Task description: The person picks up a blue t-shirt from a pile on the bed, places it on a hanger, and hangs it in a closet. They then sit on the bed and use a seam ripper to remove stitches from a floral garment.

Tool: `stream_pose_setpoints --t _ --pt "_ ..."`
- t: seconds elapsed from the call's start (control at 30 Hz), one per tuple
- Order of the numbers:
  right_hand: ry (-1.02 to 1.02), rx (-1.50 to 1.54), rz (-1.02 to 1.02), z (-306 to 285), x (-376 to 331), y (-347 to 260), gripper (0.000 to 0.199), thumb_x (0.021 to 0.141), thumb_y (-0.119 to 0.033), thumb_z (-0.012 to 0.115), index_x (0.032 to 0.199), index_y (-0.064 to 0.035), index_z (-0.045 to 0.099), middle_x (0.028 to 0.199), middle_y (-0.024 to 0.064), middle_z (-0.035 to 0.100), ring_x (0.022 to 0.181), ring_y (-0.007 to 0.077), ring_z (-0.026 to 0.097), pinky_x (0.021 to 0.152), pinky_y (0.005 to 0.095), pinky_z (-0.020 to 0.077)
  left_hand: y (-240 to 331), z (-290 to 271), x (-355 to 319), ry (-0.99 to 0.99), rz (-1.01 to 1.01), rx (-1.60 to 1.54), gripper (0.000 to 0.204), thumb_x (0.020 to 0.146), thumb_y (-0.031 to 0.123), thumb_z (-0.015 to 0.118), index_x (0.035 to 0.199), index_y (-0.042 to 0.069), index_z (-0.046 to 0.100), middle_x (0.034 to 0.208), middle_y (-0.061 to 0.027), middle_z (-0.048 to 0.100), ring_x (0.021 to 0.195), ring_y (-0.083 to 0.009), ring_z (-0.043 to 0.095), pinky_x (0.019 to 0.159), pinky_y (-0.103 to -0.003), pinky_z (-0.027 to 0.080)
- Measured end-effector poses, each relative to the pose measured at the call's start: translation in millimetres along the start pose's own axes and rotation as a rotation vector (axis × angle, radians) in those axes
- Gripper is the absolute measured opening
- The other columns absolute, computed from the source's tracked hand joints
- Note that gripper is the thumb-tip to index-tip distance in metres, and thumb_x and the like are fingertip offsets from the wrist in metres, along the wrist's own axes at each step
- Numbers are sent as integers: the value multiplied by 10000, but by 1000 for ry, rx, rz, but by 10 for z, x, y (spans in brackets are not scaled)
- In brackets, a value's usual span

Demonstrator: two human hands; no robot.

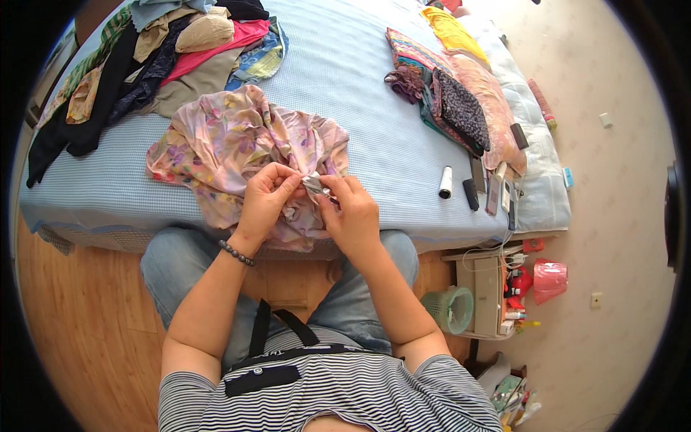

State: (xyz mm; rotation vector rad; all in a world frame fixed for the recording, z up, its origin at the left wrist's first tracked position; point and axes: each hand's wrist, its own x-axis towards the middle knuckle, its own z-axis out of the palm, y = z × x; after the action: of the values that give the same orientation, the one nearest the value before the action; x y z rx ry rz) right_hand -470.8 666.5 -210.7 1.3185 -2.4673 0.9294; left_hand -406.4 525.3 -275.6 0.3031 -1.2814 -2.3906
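Note:
A pink satiny garment with a flower print (230, 144) lies bunched on the near edge of the bed, part of it hanging over the side. My left hand (272, 189) pinches a fold of it between thumb and forefinger. Close beside, my right hand (351, 214) grips the same gathered bit of cloth, its fingers curled. A small whitish, shiny piece of the cloth shows between the two hands. Whether a small fastening is in the fingers is too fine to make out.
A heap of mixed clothes (194, 57) covers the bed's far left. Folded scarves or cloths (461, 108) lie by a pink pillow (493, 119) at right. Near them are a white cylinder (446, 181) and several small devices. A green wastebasket (461, 309) stands beside the nightstand (479, 288).

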Motion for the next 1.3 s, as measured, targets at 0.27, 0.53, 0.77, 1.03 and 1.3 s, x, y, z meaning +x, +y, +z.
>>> stream_pose_setpoints --t 0.27,0.53,0.77,1.03,1.3 --pt "69 -326 -232 81 38 -88 260 745 -114 643 987 -21 621 768 87 552 643 258 554 571 360 422 -19 51 -33 27 27 -2 83 886 97 595 905 28 553 847 -21 618 749 -68 600 678 -192 498" --pt "37 -385 -225 133 44 -90 261 786 -116 571 1020 -6 602 736 86 512 680 247 552 597 351 427 -99 7 -19 -3 28 -48 64 892 78 576 909 32 534 882 -32 614 778 -82 605 708 -201 503" --pt "98 -141 -65 118 57 -49 267 752 -103 650 1012 -49 621 767 109 551 586 239 545 497 312 413 -66 27 -19 -11 40 -58 72 897 89 570 907 25 539 959 -55 634 798 -83 610 697 -203 498" --pt "-136 910 544 113 126 32 108 793 -78 678 861 4 658 620 -38 544 538 7 454 461 182 348 -38 32 -42 -60 34 -8 62 878 57 583 926 19 593 1052 -94 632 852 -87 595 739 -215 488" --pt "195 989 691 -170 103 665 87 798 -59 603 721 -61 562 610 -71 465 520 11 375 450 190 282 -74 35 -47 -75 81 168 128 875 55 590 1001 34 593 1073 -34 618 876 -60 568 716 -188 453"
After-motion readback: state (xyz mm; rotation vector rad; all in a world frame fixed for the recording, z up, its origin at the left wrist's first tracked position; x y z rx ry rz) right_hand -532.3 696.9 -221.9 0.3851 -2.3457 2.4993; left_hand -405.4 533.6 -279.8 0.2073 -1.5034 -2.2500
